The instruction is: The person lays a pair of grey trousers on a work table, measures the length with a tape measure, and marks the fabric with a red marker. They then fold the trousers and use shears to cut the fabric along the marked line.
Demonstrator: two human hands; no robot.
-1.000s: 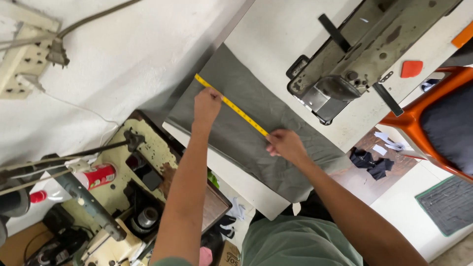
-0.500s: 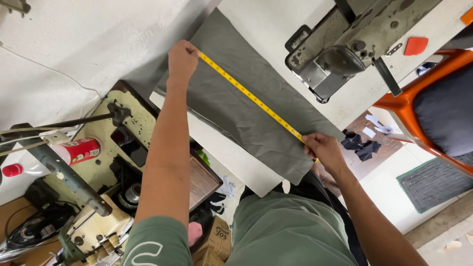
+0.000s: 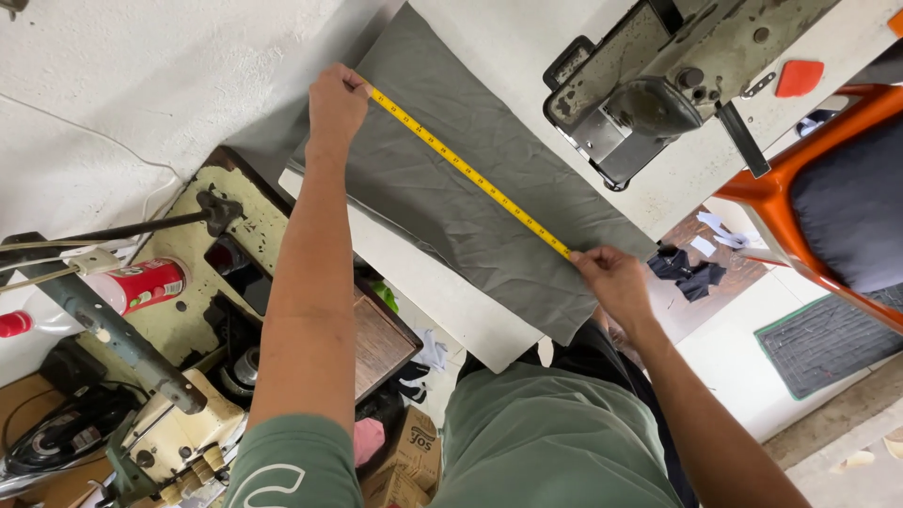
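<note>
One yellow tape measure [image 3: 470, 174] runs diagonally, far-left to near-right, along one grey cloth [image 3: 470, 188] on the white table [image 3: 423, 282]. Left hand [image 3: 336, 103] pinches its far end; right hand [image 3: 611, 280] pinches its near end. One sewing machine [image 3: 658, 85] stands far right.

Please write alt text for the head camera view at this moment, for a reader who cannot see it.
A person's left hand and right hand stretch a yellow tape measure across a piece of grey-green cloth lying on a white table. A sewing machine sits on the table beyond the cloth, and an orange chair stands to the right.
</note>
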